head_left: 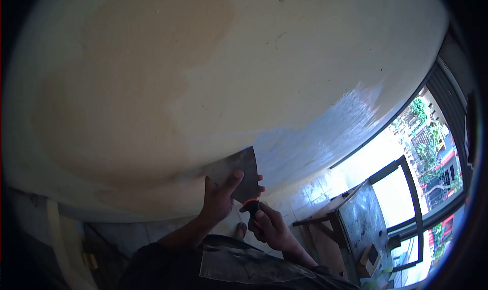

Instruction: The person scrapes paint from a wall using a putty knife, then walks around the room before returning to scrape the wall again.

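A wide putty knife (245, 162) with a flat metal blade and a black-and-orange handle is in front of me, its blade edge up close to the wall (305, 46). My right hand (272, 226) is wrapped round the handle. On the blade itself, my left hand (217, 201) has its thumb on the near face, and its fingertips show past the far edge. Large tan patches (127, 97) stain the wall's left side. To the right of the blade runs a whitish, streaky patch (315, 137).
A wooden bench (363, 219) with a worn top stands at the right, bearing a small box (371, 259) and a dark upright frame (414, 193). Beyond it is a bright opening with plants. Pale floor tiles (300, 196) lie below; a cream post (58, 239) rises at left.
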Demonstrator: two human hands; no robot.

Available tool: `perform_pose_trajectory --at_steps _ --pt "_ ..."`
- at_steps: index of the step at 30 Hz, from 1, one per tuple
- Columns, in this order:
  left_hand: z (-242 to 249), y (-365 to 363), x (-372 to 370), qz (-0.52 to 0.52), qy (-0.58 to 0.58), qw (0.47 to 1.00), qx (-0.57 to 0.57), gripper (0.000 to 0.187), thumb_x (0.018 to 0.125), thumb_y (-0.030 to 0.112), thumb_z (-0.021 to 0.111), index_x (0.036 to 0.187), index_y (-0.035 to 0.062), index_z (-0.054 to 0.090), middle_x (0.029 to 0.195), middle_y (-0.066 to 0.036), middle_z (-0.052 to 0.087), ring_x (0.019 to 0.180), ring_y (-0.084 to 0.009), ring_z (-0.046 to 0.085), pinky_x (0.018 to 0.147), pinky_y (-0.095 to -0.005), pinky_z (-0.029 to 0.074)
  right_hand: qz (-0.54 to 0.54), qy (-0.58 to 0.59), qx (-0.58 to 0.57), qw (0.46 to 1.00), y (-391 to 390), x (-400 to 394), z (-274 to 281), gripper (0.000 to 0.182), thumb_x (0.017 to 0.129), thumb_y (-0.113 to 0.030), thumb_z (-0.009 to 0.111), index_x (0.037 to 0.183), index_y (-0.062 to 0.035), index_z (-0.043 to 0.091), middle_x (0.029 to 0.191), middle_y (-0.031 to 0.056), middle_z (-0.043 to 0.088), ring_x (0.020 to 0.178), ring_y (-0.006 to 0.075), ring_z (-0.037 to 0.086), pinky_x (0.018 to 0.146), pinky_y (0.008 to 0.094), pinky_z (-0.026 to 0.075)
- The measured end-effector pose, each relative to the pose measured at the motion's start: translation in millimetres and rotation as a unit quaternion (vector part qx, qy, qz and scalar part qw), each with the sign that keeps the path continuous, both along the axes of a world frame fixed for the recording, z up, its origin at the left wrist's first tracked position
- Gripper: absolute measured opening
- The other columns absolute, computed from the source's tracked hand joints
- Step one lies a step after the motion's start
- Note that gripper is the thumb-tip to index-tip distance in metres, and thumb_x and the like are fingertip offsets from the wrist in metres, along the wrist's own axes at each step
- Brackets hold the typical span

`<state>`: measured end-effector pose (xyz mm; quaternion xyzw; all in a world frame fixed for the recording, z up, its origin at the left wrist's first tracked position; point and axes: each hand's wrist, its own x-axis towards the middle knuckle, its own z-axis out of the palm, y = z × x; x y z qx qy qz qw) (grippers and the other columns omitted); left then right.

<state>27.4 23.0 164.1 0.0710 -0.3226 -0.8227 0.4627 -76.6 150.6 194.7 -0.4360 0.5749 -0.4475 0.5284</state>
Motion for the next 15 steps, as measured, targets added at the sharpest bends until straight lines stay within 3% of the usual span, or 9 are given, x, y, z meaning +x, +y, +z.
perform_pose_trajectory --at_steps 4,7,10,15 --pt "-1.9 0.3 2.5 -0.027 -0.011 1.0 -0.003 0.037 0.092 0.017 0.056 0.118 -0.006 0.045 0.096 -0.023 0.064 0.083 -0.0327 0.067 0.071 -0.0424 0.059 -0.013 -0.013 0.016 1.0 4.4 -0.7 3.3 0.039 0.1 -0.032 0.034 0.117 -0.0004 0.05 0.062 -0.0036 0.038 0.053 0.0043 0.034 0.049 0.0225 0.029" --pt "-5.5 9.0 -8.1 0.019 0.016 0.999 0.022 0.037 0.092 0.017 0.055 0.119 -0.0059 0.045 0.096 -0.023 0.064 0.081 -0.0328 0.068 0.072 -0.0418 0.059 -0.003 0.013 0.008 1.0 8.3 -7.2 -2.3 0.039 0.1 -0.032 0.035 0.116 -0.0004 0.049 0.063 -0.0039 0.038 0.053 0.0042 0.034 0.049 0.0218 0.029" --pt "-1.9 -2.0 -0.2 -0.02 -0.001 1.0 -0.016 0.037 0.093 0.018 0.054 0.12 -0.0057 0.044 0.095 -0.023 0.064 0.08 -0.033 0.068 0.072 -0.0413 0.059 -0.006 0.027 0.008 1.0 3.7 -4.0 0.9 0.038 0.1 -0.033 0.035 0.115 -0.0003 0.049 0.063 -0.0034 0.04 0.053 0.0043 0.035 0.05 0.0217 0.03" --pt "-1.8 6.2 -7.9 0.021 0.001 1.0 0.008 0.037 0.092 0.018 0.055 0.119 -0.0056 0.044 0.095 -0.023 0.064 0.079 -0.0327 0.068 0.071 -0.0406 0.059 0.002 0.01 -0.006 1.0 4.9 -8.0 -2.5 0.039 0.1 -0.033 0.035 0.115 0.0 0.049 0.063 -0.0027 0.041 0.053 0.0044 0.036 0.049 0.0219 0.03"
